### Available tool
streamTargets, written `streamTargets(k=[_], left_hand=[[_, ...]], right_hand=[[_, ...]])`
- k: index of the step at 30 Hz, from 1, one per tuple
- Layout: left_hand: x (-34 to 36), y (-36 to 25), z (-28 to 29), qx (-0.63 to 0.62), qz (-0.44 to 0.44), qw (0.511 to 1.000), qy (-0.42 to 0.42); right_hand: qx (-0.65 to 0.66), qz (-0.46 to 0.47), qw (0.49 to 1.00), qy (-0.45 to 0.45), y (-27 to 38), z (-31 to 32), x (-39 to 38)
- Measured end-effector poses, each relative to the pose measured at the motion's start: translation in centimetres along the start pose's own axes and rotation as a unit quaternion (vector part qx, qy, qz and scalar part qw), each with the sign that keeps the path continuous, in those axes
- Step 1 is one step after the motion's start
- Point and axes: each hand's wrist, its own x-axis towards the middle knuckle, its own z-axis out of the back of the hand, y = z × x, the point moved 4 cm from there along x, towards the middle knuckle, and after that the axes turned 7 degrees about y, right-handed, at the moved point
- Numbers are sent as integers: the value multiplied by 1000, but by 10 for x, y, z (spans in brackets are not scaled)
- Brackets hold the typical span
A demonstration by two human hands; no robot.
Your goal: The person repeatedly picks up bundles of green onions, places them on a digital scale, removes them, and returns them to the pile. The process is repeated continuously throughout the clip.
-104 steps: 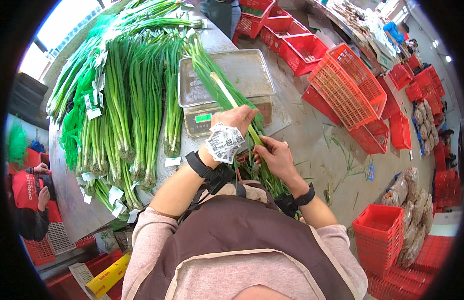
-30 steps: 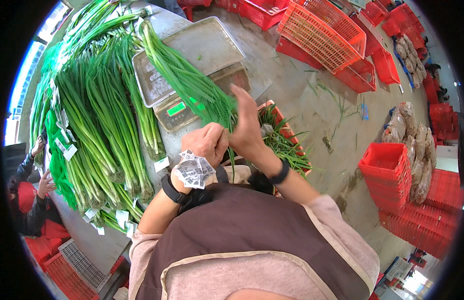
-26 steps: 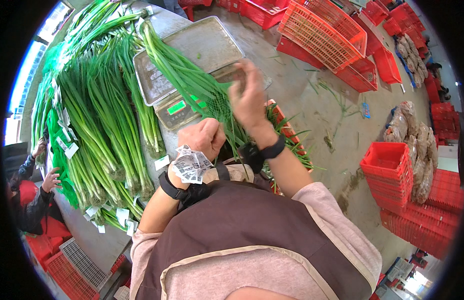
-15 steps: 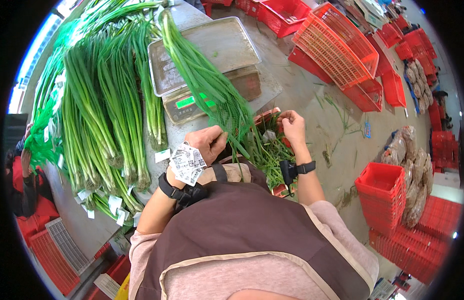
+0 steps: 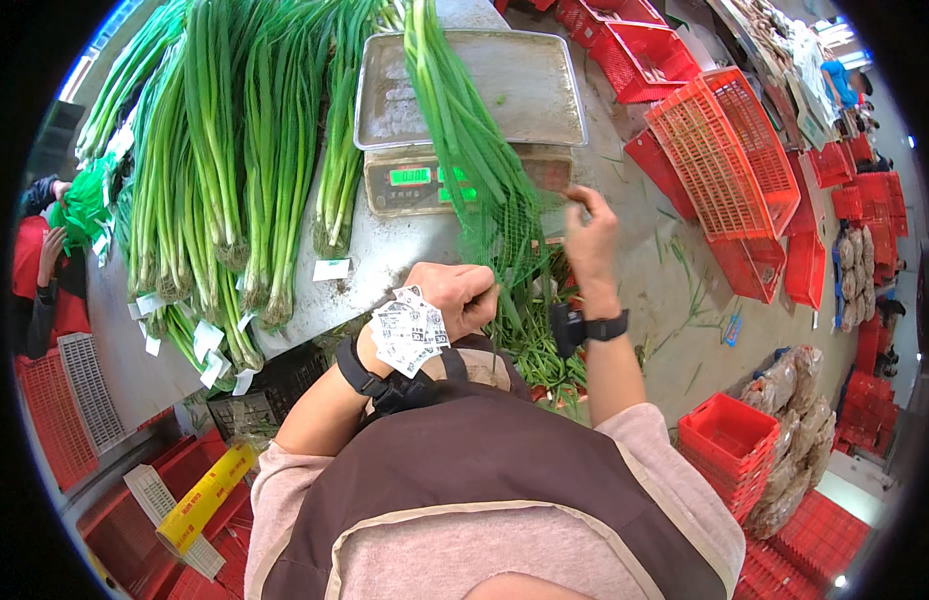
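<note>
Bench (image 5: pixel 385 270): rows of tagged scallions (image 5: pixel 225 170) across its left half.
Scale (image 5: pixel 465 110): at the far right edge, steel pan on top, green display lit.
Bunch (image 5: pixel 475 170): lying from the pan down over the near edge.
Left hand (image 5: pixel 463 297): fist pressed together round the bunch's root end, as half a second ago; paper tags on the wrist.
Right hand (image 5: pixel 588 232): has risen from the trimmings below the edge; fingers pinched, on what I cannot tell.
</note>
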Motion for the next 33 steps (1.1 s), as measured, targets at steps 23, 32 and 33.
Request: streamTargets(k=[23, 32, 33], left_hand=[[-126, 74, 81, 13, 217, 973, 72], [-198, 86, 132, -112, 185, 968, -132], [-207, 90, 138, -147, 191, 958, -158]], right_hand=[[-279, 67, 909, 302, 83, -107, 225], [153, 35, 914, 373, 96, -175, 208], [-28, -55, 932, 357, 107, -168, 221]])
